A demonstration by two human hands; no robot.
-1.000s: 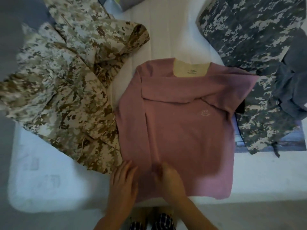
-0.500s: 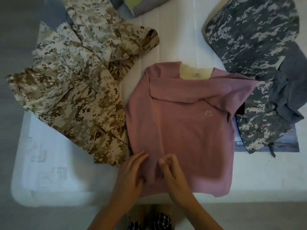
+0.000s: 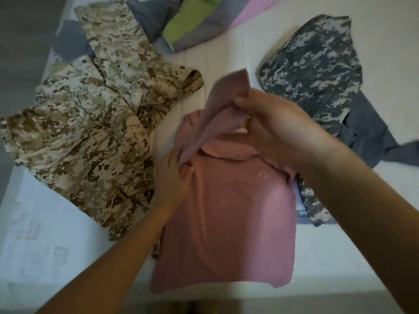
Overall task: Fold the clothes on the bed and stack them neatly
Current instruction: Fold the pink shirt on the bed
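Observation:
A pink sweatshirt lies partly folded on the white bed, its hem toward me. My left hand presses and pinches the cloth at the left shoulder. My right hand is raised over the collar, gripping a lifted fold of the pink sweatshirt that stands up between both hands. A tan camouflage garment sprawls unfolded to the left. A grey camouflage garment lies at the right, partly under my right forearm.
A dark grey cloth sits against the grey camouflage at the right. A bundle of green, grey and pink fabric lies at the far end of the bed. The bed's near edge runs just below the sweatshirt's hem.
Both hands have left the sweatshirt's hem and moved up to its shoulders. My right hand has lifted a fold of pink cloth off the bed. The view has shifted forward.

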